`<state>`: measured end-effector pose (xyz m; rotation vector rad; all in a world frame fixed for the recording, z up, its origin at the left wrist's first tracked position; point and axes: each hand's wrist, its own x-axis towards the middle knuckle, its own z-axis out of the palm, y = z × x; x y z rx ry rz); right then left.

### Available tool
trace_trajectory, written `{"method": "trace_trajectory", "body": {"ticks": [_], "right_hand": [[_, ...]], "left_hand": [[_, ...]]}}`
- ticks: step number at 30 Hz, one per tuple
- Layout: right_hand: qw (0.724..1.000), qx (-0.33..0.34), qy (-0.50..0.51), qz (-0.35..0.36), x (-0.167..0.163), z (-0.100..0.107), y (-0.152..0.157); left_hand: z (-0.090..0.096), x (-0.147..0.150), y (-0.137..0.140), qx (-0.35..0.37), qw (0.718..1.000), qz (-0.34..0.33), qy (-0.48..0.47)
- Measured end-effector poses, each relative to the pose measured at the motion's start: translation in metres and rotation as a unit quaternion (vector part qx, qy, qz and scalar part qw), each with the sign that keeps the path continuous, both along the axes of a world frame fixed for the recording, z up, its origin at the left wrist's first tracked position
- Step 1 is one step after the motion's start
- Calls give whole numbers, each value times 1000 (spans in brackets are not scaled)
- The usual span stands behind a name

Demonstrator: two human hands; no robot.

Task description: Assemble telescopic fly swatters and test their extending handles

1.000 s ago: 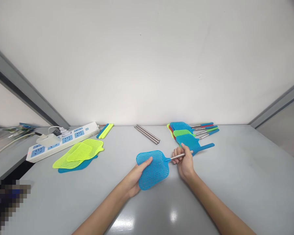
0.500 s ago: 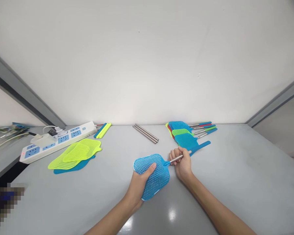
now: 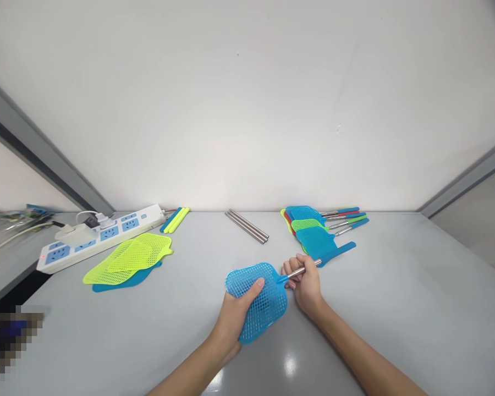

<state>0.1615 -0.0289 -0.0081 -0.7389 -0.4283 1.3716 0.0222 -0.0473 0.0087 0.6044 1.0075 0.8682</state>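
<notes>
A blue fly swatter is held between both hands above the grey table. My left hand grips its mesh head, thumb on top and the other fingers hidden beneath. My right hand is closed around the metal rod near the neck, and the blue handle sticks out beyond it to the right. Just behind my right hand lies a pile of fly swatters in blue, green, red and yellow, their handles pointing right.
Several metal rods lie at the back middle. Yellow and blue handle grips rest beside a white power strip at the left. Loose yellow mesh heads overlap a blue one before it. A white wall stands behind.
Both hands keep their hold on the swatter. My right hand's fingers have shifted slightly along the rod toward the head. The whole view has tilted a little.
</notes>
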Motion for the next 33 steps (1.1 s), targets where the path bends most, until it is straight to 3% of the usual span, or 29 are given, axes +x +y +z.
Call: {"method": "trace_trajectory", "body": {"ticks": [8,21,33], "right_hand": [[1000,-4,-11,-2,2,4,3],[998,10,-45,-31,3,4,6],[987,10,-162,0,4,1,4]], "left_hand": [[9,0,7,-4,1000,-14,-13],[8,-1,8,18,999,-15,-23],[9,-2,9,25,1000,-5,-12]]}}
